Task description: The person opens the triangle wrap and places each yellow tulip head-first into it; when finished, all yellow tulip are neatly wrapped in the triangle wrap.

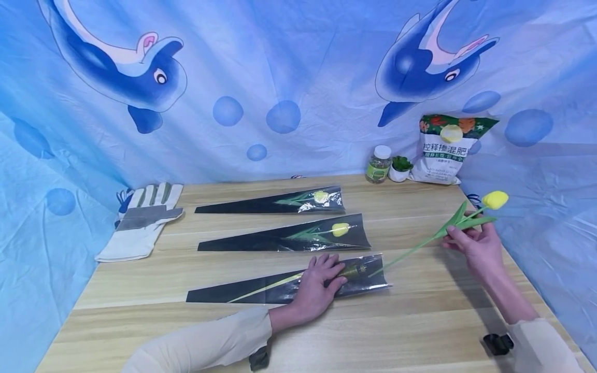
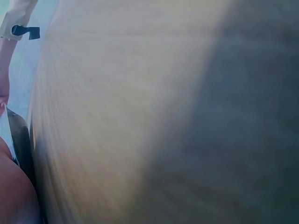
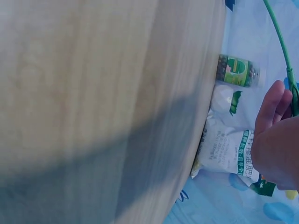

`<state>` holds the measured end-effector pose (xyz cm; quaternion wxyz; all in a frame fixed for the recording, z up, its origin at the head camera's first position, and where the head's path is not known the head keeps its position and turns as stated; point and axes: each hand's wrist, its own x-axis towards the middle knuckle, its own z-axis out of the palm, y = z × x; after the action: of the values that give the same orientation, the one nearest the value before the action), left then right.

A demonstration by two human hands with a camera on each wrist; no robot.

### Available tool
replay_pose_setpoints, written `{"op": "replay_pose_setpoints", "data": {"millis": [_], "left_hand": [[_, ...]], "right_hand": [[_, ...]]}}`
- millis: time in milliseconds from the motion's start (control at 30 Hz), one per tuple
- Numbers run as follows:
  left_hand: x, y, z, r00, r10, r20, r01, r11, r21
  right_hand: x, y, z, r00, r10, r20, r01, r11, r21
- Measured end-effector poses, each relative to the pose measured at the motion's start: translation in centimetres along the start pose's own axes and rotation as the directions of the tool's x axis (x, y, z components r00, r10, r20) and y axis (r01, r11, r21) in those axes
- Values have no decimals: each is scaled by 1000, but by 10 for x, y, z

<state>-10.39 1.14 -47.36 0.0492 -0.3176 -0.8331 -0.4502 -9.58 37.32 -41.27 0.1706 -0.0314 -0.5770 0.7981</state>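
Observation:
In the head view, my right hand (image 1: 478,248) pinches a yellow tulip (image 1: 495,200) by its stem and green leaves, above the table's right side. Its thin stem slants down to the left, and the lower end overlaps the wide mouth of the nearest black flower sleeve (image 1: 219,295). My left hand (image 1: 319,285) rests on this clear-fronted sleeve with its fingers extended, covering its middle. A pale yellow-green stripe runs along the narrow part. In the right wrist view, the stem (image 3: 283,44) rises past my fingers; the left wrist view shows only the edge of my left hand (image 2: 16,196).
Behind lie two more sleeves, the middle sleeve (image 1: 242,242) and the far sleeve (image 1: 242,205), each with a yellow tulip inside. A work glove (image 1: 144,223) lies at left. Along the back stand a jar (image 1: 378,165), a small potted succulent (image 1: 400,168) and a fertilizer bag (image 1: 445,150).

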Motion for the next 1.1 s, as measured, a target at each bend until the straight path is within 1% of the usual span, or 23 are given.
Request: {"op": "replay_pose_setpoints", "data": {"millis": [233, 367, 500, 667, 900, 1100], "left_hand": [[1, 1, 0, 1000, -2, -4, 2, 1000, 5], [1, 1, 0, 1000, -8, -2, 8, 1000, 3], [1, 1, 1, 1000, -5, -4, 5, 1000, 7], [2, 1, 1, 1000, -2, -2, 2, 1000, 15], [2, 2, 1, 1000, -7, -2, 7, 1000, 17], [2, 3, 1, 1000, -3, 1, 3, 1000, 11]], "right_hand": [[-6, 3, 4, 995, -99, 10, 100, 991, -90], [-10, 6, 6, 992, -126, -5, 125, 987, -103], [-15, 11, 8, 992, -120, -40, 116, 988, -102], [-21, 15, 13, 993, -87, -81, 80, 993, -91], [-27, 19, 19, 993, -90, -75, 82, 991, -103], [-31, 21, 24, 990, -97, -106, 88, 992, -94]]}}
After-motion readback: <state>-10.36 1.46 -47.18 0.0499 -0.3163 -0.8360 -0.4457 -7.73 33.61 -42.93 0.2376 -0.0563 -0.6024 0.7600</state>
